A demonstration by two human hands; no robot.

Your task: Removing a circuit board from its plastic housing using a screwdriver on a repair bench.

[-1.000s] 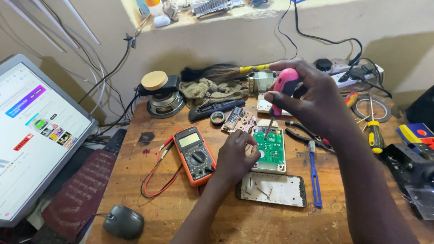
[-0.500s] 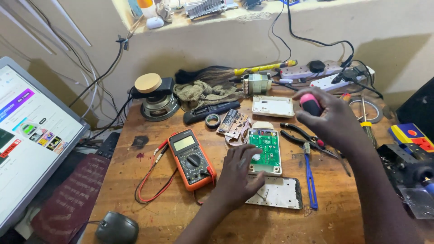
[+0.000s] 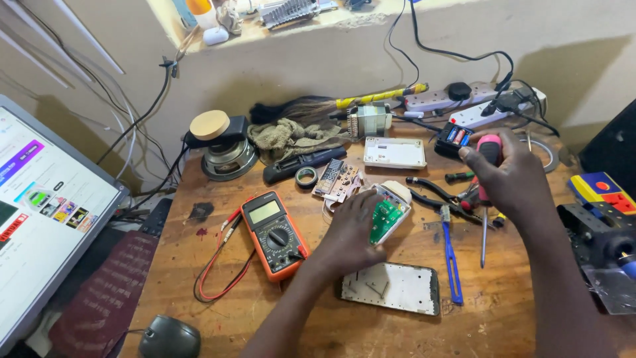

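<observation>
A person works at a cluttered wooden bench [image 3: 199,265], seen from a head-worn camera. The left hand [image 3: 351,232] closes its fingers around a white housing with a green circuit board [image 3: 387,215], tipping it up on edge off the bench surface; the thumb side lies against the board's face. The right hand [image 3: 510,179] is curled around the pink handle of a screwdriver [image 3: 489,149], held well to the right of the board and apart from it, above a pair of black-handled pliers [image 3: 440,192].

Just to the left of the left hand lies an orange multimeter [image 3: 273,233] with red and black leads looping toward the bench edge. Directly below that hand, near the wrist, a white cover plate [image 3: 391,288] lies flat. Between the two hands a blue-handled tool [image 3: 452,258] lies lengthwise on the wood, and a thin screwdriver [image 3: 484,232] lies just under the right hand.

Beyond the left hand are a small display circuit board [image 3: 336,179], a roll of tape [image 3: 305,176] and a white rectangular panel [image 3: 395,152]. Farther left stand a loudspeaker driver [image 3: 228,158] and a lit monitor [image 3: 46,212]; a dark computer mouse [image 3: 169,337] sits at the near edge. White power strips [image 3: 457,106] line the wall beyond the right hand.
</observation>
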